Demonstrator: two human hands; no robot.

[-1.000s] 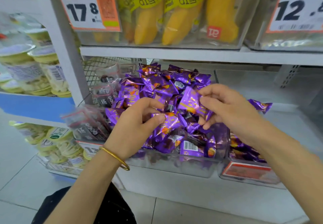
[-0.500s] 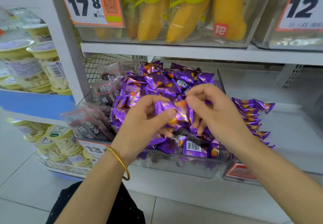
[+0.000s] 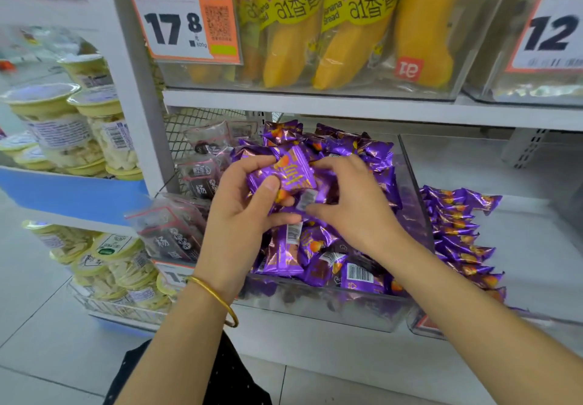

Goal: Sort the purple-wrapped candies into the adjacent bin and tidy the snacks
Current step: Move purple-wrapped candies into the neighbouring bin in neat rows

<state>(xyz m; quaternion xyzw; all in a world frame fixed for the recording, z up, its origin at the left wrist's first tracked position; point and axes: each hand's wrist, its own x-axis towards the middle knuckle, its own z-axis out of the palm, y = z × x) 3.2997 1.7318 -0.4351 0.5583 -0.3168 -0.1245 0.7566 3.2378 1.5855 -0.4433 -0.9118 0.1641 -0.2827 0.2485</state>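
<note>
A heap of purple-wrapped candies point(image 3: 334, 259) fills a clear plastic bin point(image 3: 331, 310) on the lower shelf. My left hand point(image 3: 243, 212) grips a small stack of purple candies point(image 3: 288, 172) above the heap, thumb pressed on the top wrapper. My right hand point(image 3: 350, 202) comes in from the right with fingers curled around the same stack from the other side. In the adjacent clear bin point(image 3: 536, 294) on the right, a neat row of purple candies point(image 3: 460, 234) lies along its left wall.
Dark snack packets point(image 3: 176, 234) lie in a bin left of the candies. Banana bread packs point(image 3: 340, 35) and price tags point(image 3: 184, 22) fill the shelf above. Yellow-lidded tubs point(image 3: 69, 126) stand on the blue rack at left. Grey floor tiles lie below.
Both hands have risen from the heap and brought candies together into a stack held between them. The camera has moved closer and tilted a little.
</note>
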